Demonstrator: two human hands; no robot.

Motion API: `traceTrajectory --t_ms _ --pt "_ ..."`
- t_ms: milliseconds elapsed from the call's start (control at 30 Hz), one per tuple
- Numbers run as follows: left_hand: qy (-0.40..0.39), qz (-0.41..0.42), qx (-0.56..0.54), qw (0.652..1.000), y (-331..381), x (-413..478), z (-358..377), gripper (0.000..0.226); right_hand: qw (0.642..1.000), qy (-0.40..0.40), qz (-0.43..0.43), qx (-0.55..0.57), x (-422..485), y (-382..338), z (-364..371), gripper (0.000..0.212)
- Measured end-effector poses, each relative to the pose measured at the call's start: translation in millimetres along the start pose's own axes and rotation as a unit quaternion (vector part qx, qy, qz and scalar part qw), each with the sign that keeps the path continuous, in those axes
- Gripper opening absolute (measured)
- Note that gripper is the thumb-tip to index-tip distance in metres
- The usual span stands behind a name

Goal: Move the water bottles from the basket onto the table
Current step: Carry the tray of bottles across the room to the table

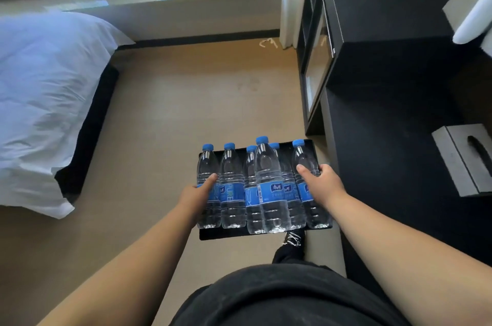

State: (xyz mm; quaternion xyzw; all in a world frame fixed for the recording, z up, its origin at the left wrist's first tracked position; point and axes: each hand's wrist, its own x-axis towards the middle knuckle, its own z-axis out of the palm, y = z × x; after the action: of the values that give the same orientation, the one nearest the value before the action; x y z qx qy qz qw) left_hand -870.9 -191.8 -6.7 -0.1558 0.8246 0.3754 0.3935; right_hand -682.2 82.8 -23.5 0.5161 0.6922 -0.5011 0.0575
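So this is right at the start of the unloading. All six bottles (269, 187) are upright in the black basket (239, 234), which sits low in front of the person. I honestly can't tell if it's resting on the floor or held up off it. Nothing is on the table (386, 166) yet except a tissue box (463, 158) off to the right.

The left hand (198, 192) has its thumb laid across the left-end bottle (206, 163), and the right hand (322, 182) does the same on the right-end bottle (316, 216). In both cases the other fingers go round the far side out of view, so it reads as a grip on each one, but I can't see how tight.

My guess is the step is the first pick, two bottles at once. The next move calls for a straight lift so the neighbours don't tip, since they're packed touching each other. After that comes a swing right to the table, which is higher and close by. Set them down away from the edge.
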Motion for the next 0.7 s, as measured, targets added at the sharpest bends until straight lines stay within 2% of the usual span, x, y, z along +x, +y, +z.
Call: traceTrajectory --t_ms 200,367,433,500,600,700 --pt "0.015 -0.014 -0.039 0.999 55.7 21.6 27.4 0.08 0.999 -0.03 -0.019 -0.026 69.7 -44.8 -30.2 0.083" --pt "0.028 -0.025 -0.041 0.998 98.8 36.1 43.1 0.097 0.999 -0.027 -0.028 -0.024 116.7 -73.8 -50.9 0.073" --pt "0.023 -0.03 -0.058 0.998 116.2 44.0 46.9 0.105 0.999 -0.03 -0.025 -0.021 130.7 -84.7 -58.4 0.082" --pt "0.021 -0.025 -0.068 0.997 134.0 53.7 50.2 0.102 0.999 -0.029 -0.012 -0.03 144.9 -94.3 -64.1 0.091" --pt "0.02 -0.02 -0.068 0.997 161.2 73.2 53.9 0.098 0.999 -0.022 -0.01 -0.029 167.8 -109.9 -68.8 0.093" --pt "0.008 -0.023 -0.083 0.996 188.3 96.9 53.4 0.11 1.0 -0.012 -0.007 -0.024 189.3 -128.1 -71.2 0.092"
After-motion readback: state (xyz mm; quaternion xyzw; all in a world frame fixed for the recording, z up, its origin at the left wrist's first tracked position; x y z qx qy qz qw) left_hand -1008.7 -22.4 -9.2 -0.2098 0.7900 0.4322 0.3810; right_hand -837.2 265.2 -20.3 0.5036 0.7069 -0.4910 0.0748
